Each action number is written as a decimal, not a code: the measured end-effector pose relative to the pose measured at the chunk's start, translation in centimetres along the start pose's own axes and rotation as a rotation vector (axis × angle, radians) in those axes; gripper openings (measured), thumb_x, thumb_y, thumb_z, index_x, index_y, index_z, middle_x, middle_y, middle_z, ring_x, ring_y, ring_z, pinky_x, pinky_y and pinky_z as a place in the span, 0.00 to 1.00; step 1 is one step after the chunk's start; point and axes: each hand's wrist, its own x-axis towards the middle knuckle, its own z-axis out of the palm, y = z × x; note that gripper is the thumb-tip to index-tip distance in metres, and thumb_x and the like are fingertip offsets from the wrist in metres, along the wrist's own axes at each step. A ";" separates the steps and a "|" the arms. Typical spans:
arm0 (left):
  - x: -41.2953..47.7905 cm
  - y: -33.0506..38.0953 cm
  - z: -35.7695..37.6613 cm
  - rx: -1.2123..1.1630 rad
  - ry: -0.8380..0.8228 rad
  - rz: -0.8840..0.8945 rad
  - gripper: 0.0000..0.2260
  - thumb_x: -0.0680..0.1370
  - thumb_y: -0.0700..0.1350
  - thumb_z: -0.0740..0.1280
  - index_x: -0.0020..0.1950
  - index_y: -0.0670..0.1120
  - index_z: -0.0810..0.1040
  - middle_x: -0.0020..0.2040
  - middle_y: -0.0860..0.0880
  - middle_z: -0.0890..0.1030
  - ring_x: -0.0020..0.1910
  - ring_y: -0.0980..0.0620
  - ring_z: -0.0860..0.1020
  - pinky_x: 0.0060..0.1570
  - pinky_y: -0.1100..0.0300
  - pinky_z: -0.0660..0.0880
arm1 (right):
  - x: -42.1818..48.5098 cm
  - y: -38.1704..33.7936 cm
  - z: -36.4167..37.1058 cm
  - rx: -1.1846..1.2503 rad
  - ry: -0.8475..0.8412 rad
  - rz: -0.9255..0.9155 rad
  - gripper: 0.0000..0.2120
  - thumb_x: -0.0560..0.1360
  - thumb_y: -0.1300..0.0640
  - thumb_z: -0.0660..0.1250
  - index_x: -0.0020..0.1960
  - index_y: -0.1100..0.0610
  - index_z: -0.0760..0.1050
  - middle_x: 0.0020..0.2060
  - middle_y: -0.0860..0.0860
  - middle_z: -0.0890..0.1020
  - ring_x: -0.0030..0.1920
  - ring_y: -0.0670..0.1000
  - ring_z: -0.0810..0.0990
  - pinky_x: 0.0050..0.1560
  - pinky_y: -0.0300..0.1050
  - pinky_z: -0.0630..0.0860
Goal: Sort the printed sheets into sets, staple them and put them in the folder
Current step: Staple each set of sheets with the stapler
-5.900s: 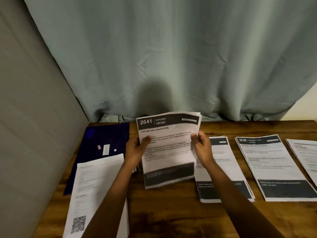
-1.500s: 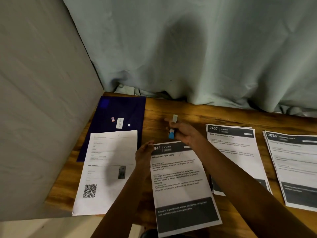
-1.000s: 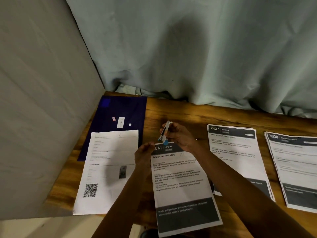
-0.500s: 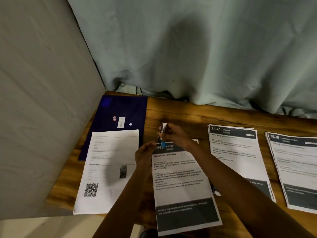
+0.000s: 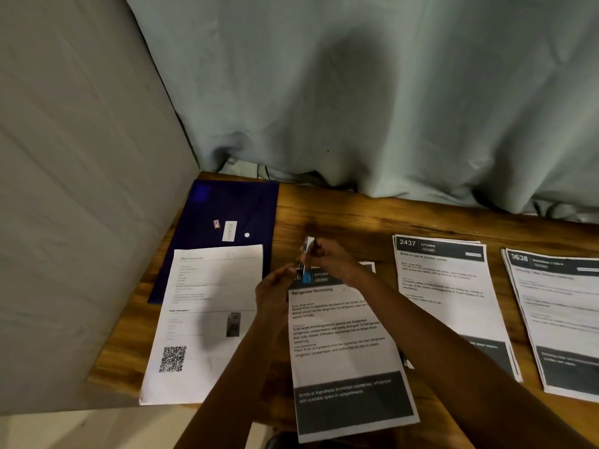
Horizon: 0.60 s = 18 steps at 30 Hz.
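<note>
Your right hand point(image 5: 327, 259) gripped the stapler point(image 5: 307, 254), its blue end on the top-left corner of the Refrigerator Restocking set point(image 5: 343, 345). Your left hand point(image 5: 272, 290) pinched that corner, just beside the right. Purple folder point(image 5: 240, 202) lay beyond your left hand, apart from it.

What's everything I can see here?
Folder: one, dark blue, far left of table.
QR-code sheet: one, white, overlapping folder's near end.
Refrigerator Restocking set: one, white, under hands.
2437 set: one, white, right of it.
3638 set: one, white, far right.
Stapler: one, blue and silver, in right hand.
Table: one, brown wood.
Curtain: one, grey-green, behind table.
Wall: one, grey, left.
Left hand: holds Refrigerator Restocking set's top left corner.
Right hand: grips stapler.
</note>
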 end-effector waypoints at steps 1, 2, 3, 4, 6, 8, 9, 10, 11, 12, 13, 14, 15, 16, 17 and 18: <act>0.0 0.0 0.0 0.048 -0.006 0.016 0.07 0.75 0.45 0.70 0.50 0.43 0.80 0.46 0.43 0.84 0.44 0.44 0.83 0.44 0.52 0.81 | 0.0 0.0 0.0 -0.012 0.010 0.005 0.10 0.73 0.63 0.70 0.53 0.58 0.75 0.49 0.53 0.81 0.50 0.48 0.81 0.43 0.35 0.77; 0.1 -0.1 -0.1 0.155 -0.009 0.042 0.07 0.75 0.47 0.70 0.49 0.45 0.80 0.45 0.45 0.84 0.42 0.46 0.84 0.43 0.53 0.81 | 0.1 0.1 0.0 -0.023 0.027 0.015 0.11 0.73 0.62 0.70 0.55 0.58 0.75 0.51 0.54 0.81 0.53 0.50 0.80 0.46 0.36 0.77; 0.1 -0.1 -0.3 0.300 -0.019 0.075 0.06 0.75 0.49 0.70 0.47 0.48 0.80 0.43 0.47 0.84 0.40 0.49 0.83 0.41 0.57 0.80 | 0.1 0.1 0.0 -0.026 0.038 0.025 0.13 0.73 0.61 0.71 0.56 0.58 0.75 0.52 0.55 0.81 0.54 0.52 0.80 0.48 0.38 0.77; 0.1 -0.1 -0.3 0.440 -0.030 0.104 0.06 0.74 0.51 0.71 0.46 0.50 0.79 0.42 0.49 0.84 0.38 0.53 0.83 0.38 0.62 0.78 | 0.1 0.2 0.0 -0.021 0.044 0.032 0.14 0.73 0.61 0.71 0.57 0.59 0.75 0.52 0.55 0.81 0.54 0.52 0.80 0.48 0.38 0.77; 0.1 -0.2 -0.5 0.604 -0.045 0.150 0.06 0.73 0.51 0.73 0.44 0.52 0.78 0.40 0.53 0.83 0.37 0.58 0.81 0.35 0.68 0.73 | 0.0 0.1 -0.1 -0.003 0.034 0.034 0.14 0.73 0.62 0.71 0.57 0.59 0.75 0.52 0.55 0.81 0.53 0.50 0.80 0.44 0.35 0.77; 0.0 -0.3 -0.5 0.644 -0.041 0.183 0.06 0.72 0.50 0.73 0.43 0.53 0.78 0.39 0.55 0.82 0.37 0.60 0.81 0.35 0.69 0.72 | -0.2 0.0 -0.1 0.003 0.032 0.038 0.14 0.74 0.62 0.70 0.58 0.61 0.75 0.49 0.52 0.81 0.49 0.47 0.81 0.40 0.32 0.76; -0.1 -0.3 -0.5 0.651 -0.038 0.198 0.06 0.73 0.50 0.73 0.42 0.53 0.77 0.38 0.55 0.82 0.36 0.60 0.81 0.34 0.70 0.72 | -0.2 0.0 -0.1 0.005 0.034 0.037 0.14 0.74 0.63 0.70 0.58 0.61 0.74 0.47 0.51 0.81 0.48 0.46 0.81 0.39 0.32 0.76; -0.2 -0.2 -0.4 0.661 -0.038 0.213 0.05 0.73 0.50 0.72 0.41 0.53 0.77 0.37 0.56 0.81 0.35 0.62 0.80 0.33 0.72 0.71 | -0.2 0.0 0.0 0.004 0.040 0.040 0.14 0.74 0.63 0.70 0.58 0.61 0.74 0.47 0.50 0.82 0.48 0.46 0.81 0.40 0.32 0.76; -0.3 -0.2 -0.3 0.669 -0.037 0.228 0.05 0.74 0.49 0.72 0.41 0.52 0.77 0.36 0.56 0.81 0.33 0.63 0.79 0.31 0.73 0.71 | -0.2 0.1 0.1 0.002 0.051 0.040 0.14 0.73 0.63 0.70 0.58 0.61 0.75 0.47 0.51 0.82 0.49 0.48 0.81 0.42 0.34 0.77; -0.3 -0.2 -0.2 0.666 -0.035 0.241 0.05 0.75 0.49 0.71 0.41 0.51 0.77 0.35 0.57 0.80 0.31 0.65 0.78 0.29 0.74 0.71 | -0.1 0.3 0.2 -0.003 0.070 0.041 0.13 0.73 0.62 0.70 0.57 0.61 0.75 0.47 0.51 0.82 0.51 0.49 0.81 0.45 0.37 0.78; -0.3 -0.2 -0.2 0.657 -0.034 0.251 0.05 0.75 0.47 0.71 0.41 0.50 0.77 0.35 0.56 0.80 0.29 0.66 0.78 0.29 0.75 0.71 | 0.0 0.5 0.3 -0.003 0.086 0.038 0.12 0.73 0.62 0.71 0.55 0.60 0.76 0.48 0.52 0.82 0.52 0.51 0.81 0.50 0.41 0.79; -0.3 -0.2 -0.1 0.643 -0.035 0.254 0.05 0.75 0.46 0.71 0.41 0.49 0.77 0.35 0.56 0.79 0.28 0.66 0.78 0.29 0.75 0.70 | 0.1 0.7 0.4 -0.001 0.102 0.037 0.10 0.72 0.62 0.71 0.53 0.58 0.76 0.49 0.53 0.82 0.54 0.52 0.81 0.53 0.44 0.78; -0.3 -0.4 0.0 0.629 -0.034 0.252 0.05 0.76 0.46 0.71 0.42 0.48 0.77 0.35 0.56 0.79 0.28 0.67 0.78 0.29 0.76 0.70 | 0.2 0.8 0.4 -0.001 0.112 0.035 0.09 0.72 0.62 0.71 0.51 0.57 0.76 0.50 0.55 0.82 0.54 0.53 0.81 0.55 0.46 0.78; -0.3 -0.5 -0.1 0.614 -0.031 0.247 0.05 0.76 0.46 0.71 0.42 0.48 0.77 0.35 0.55 0.80 0.28 0.67 0.78 0.28 0.75 0.70 | 0.2 0.8 0.5 0.001 0.119 0.031 0.08 0.72 0.62 0.71 0.49 0.56 0.76 0.51 0.56 0.82 0.55 0.54 0.81 0.56 0.47 0.77; -0.3 -0.5 -0.1 0.603 -0.028 0.240 0.05 0.76 0.46 0.71 0.42 0.48 0.77 0.36 0.55 0.80 0.29 0.66 0.78 0.28 0.75 0.71 | 0.3 0.8 0.5 0.001 0.122 0.026 0.07 0.72 0.63 0.71 0.48 0.55 0.76 0.52 0.57 0.82 0.55 0.54 0.80 0.56 0.47 0.77; -0.3 -0.6 -0.1 0.595 -0.024 0.227 0.05 0.75 0.47 0.71 0.42 0.49 0.77 0.36 0.54 0.80 0.29 0.65 0.78 0.28 0.74 0.71 | 0.4 0.8 0.5 0.006 0.119 0.025 0.08 0.72 0.63 0.71 0.48 0.55 0.76 0.52 0.58 0.82 0.56 0.55 0.80 0.57 0.47 0.77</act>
